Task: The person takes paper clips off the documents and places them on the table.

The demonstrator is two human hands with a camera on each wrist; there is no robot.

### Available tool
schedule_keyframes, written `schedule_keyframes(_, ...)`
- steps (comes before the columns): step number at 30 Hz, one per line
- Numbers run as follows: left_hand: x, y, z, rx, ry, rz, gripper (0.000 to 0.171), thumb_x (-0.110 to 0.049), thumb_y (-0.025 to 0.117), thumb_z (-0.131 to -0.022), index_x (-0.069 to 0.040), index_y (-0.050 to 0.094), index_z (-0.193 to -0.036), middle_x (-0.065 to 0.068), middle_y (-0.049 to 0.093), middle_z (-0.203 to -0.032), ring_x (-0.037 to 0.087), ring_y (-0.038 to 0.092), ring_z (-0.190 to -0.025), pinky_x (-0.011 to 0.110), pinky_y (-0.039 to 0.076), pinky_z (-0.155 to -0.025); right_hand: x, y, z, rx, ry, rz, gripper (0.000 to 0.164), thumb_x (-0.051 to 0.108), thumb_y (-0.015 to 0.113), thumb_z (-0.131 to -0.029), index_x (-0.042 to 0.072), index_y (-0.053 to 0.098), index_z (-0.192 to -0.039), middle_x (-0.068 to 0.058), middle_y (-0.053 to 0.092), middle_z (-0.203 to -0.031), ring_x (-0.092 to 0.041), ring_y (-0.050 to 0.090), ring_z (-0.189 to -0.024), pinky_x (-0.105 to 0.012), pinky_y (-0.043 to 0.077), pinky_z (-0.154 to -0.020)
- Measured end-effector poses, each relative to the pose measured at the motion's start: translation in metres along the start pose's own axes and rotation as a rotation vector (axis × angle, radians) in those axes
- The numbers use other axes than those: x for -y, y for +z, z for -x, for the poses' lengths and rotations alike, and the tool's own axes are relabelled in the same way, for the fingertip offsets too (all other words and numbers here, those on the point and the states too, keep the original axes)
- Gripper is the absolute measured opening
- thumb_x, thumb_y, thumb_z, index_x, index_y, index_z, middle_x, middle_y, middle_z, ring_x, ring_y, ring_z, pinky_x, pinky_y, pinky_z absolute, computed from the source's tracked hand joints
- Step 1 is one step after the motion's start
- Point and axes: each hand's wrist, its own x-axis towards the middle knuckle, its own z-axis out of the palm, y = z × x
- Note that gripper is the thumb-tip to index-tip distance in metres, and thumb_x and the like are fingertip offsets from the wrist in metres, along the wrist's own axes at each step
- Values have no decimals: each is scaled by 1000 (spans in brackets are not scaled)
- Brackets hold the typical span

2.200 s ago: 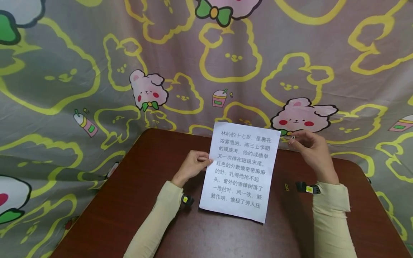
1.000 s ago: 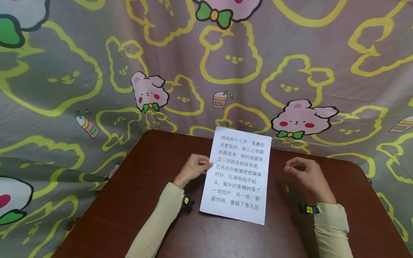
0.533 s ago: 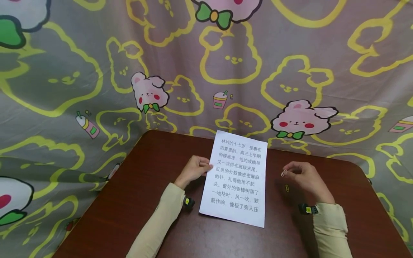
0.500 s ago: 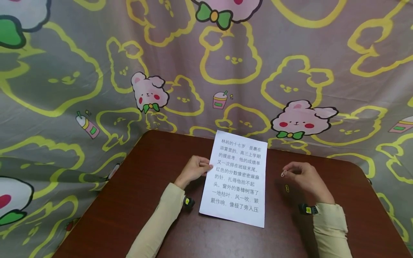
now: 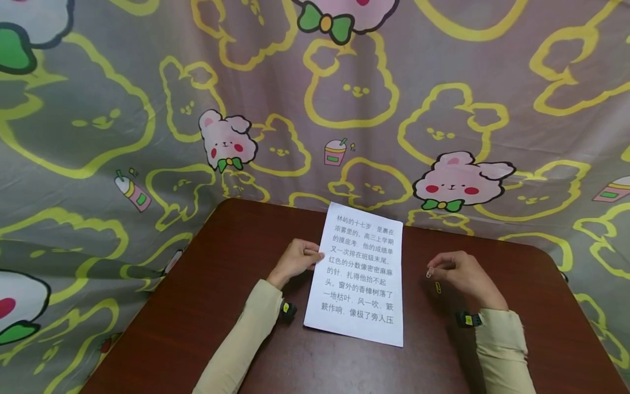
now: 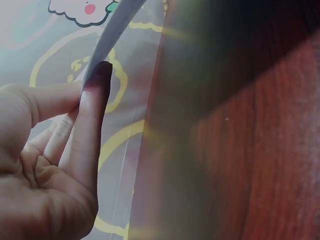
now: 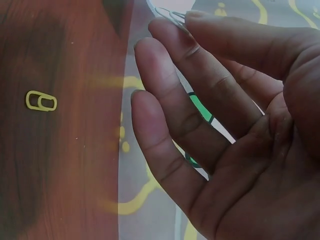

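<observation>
My left hand (image 5: 297,257) pinches the left edge of a white sheet of paper (image 5: 355,278) printed with large Chinese text. The left wrist view shows the paper (image 6: 111,37) edge-on between thumb and fingers. It stands tilted up over the table, its top leaning toward the back. To the right of it, apart from the paper, my right hand (image 5: 465,276) holds a small white paper clip (image 5: 430,272) at the tips of thumb and index finger. In the right wrist view that clip (image 7: 171,16) sticks out past the fingertips, while the other fingers are spread loosely.
A yellow paper clip (image 5: 438,287) lies on the dark red-brown table (image 5: 206,328), just below the right fingertips in the head view. Behind the table hangs a grey curtain (image 5: 275,82) with cartoon bears and rabbits. Each wrist wears a small black camera (image 5: 287,310).
My right hand has come down and to the left with the white clip, away from the paper's upper right edge. The paper has sunk slightly and its right side has turned; the left hand stays nearly still.
</observation>
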Motion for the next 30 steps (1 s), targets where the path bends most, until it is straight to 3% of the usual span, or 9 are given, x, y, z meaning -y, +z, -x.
schedule_keyframes(17,3,5,0,-8,-28,-43,30,-10,73,-97,9,72,-120,22,79,-109,24,79,-92,33,65,-73,-11,10,-6,81,1,28,7,9,76,-93,5,78,-98,-8,76,-88,-21,63,-77,-31,52,-64)
schedule_keyframes(30,10,6,-2,-4,-51,-81,29,-10,73,-97,9,73,-119,20,80,-106,19,78,-84,30,64,-70,-12,19,-12,148,69,23,6,4,70,-93,6,76,-92,-6,71,-83,-20,60,-75,-33,50,-66)
